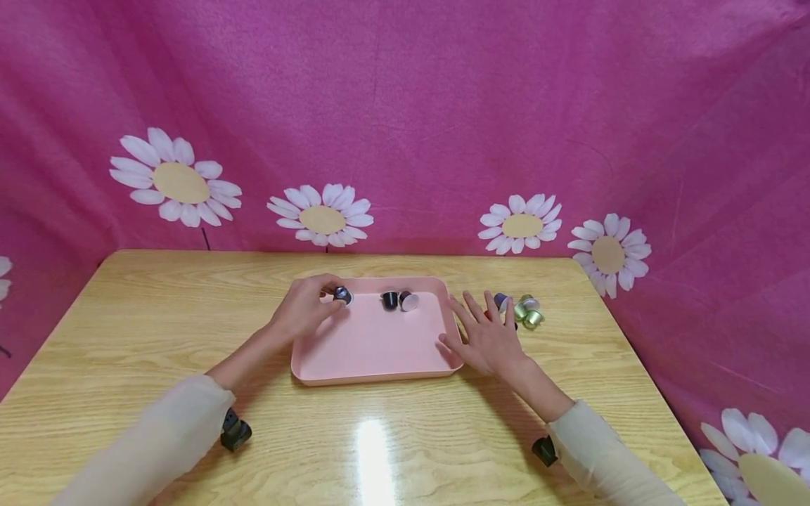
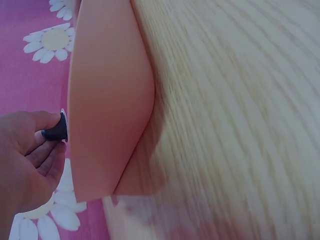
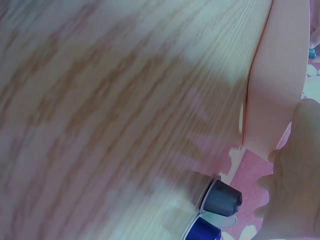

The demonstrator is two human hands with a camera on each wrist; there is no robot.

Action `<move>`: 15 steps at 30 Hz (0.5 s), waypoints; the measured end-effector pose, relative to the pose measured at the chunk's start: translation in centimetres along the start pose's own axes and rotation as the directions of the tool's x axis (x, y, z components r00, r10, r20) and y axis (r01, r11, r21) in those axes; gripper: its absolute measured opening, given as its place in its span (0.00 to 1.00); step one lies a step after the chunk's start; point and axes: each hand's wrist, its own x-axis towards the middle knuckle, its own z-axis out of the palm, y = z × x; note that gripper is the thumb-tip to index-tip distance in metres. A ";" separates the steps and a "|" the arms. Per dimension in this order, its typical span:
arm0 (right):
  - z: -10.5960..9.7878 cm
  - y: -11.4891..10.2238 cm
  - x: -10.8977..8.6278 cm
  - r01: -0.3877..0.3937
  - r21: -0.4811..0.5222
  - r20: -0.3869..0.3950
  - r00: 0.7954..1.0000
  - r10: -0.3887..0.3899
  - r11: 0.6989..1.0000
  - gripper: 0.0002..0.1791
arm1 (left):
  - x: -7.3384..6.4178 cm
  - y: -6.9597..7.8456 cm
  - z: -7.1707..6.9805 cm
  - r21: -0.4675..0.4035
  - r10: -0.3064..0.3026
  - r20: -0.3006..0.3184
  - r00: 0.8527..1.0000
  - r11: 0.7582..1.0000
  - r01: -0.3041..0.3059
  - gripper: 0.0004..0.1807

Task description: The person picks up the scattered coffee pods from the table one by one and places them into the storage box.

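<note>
My left hand [image 1: 305, 307] pinches a dark blue coffee capsule [image 1: 342, 294] between thumb and fingers, at the back left corner of the pink tray [image 1: 373, 351]. In the left wrist view that capsule [image 2: 56, 128] shows dark, its rim turned towards the tray wall. Farther right in the tray, a black capsule [image 1: 389, 301] lies beside a dark one with a pale lid [image 1: 408, 301]. With fingers spread, my right hand [image 1: 490, 342] hovers by the tray's right rim and holds nothing. It partly hides a red capsule [image 1: 487, 315].
Right of the tray, several loose capsules lie on the wooden table [image 1: 190, 302], among them a green one [image 1: 533, 319] and a purple one [image 1: 500, 300]. The right wrist view shows a black capsule [image 3: 221, 198] beside a blue one [image 3: 202, 230]. A pink flowered cloth [image 1: 405, 126] hangs behind.
</note>
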 end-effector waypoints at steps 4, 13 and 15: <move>0.0 0.0 0.0 0.005 0.006 -0.005 1.000 -0.005 1.000 0.42 | 0.4 0.2 0.8 -0.006 0.005 0.009 1.000 1.000 -0.005 0.15; -0.1 0.0 -0.1 0.007 0.009 -0.016 1.000 -0.007 1.000 0.42 | 1.2 0.3 2.1 0.055 0.013 0.000 1.000 0.998 -0.013 0.15; -0.2 -0.1 -0.1 0.005 0.011 -0.016 1.000 -0.005 1.000 0.42 | 1.3 0.3 2.5 0.050 0.021 0.003 1.000 0.999 -0.021 0.14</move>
